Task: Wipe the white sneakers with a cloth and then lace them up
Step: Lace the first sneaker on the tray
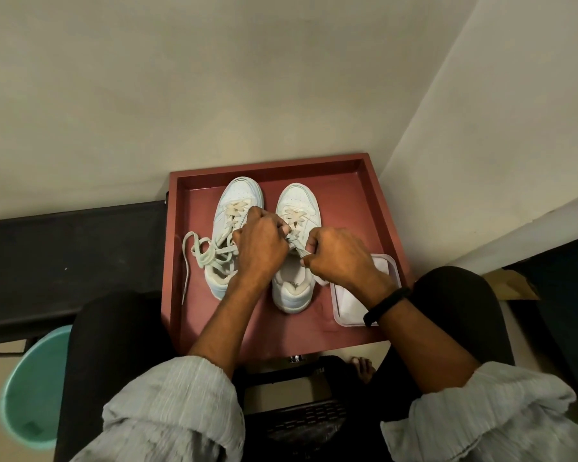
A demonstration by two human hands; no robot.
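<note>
Two white sneakers stand side by side, toes away from me, in a red tray (374, 208). The left sneaker (237, 198) has its laces (197, 255) loose and trailing off to its left. Both my hands are over the right sneaker (292, 291). My left hand (259, 248) has its fingers curled round a lace end of that shoe. My right hand (337, 255) pinches the other lace end (299, 248) between thumb and fingers. The upper eyelets are hidden under my hands.
A clear plastic container (347, 305) holding a white cloth sits in the tray to the right of the sneakers, partly under my right wrist. A teal bucket (30, 391) stands at the lower left. Walls close in behind and to the right.
</note>
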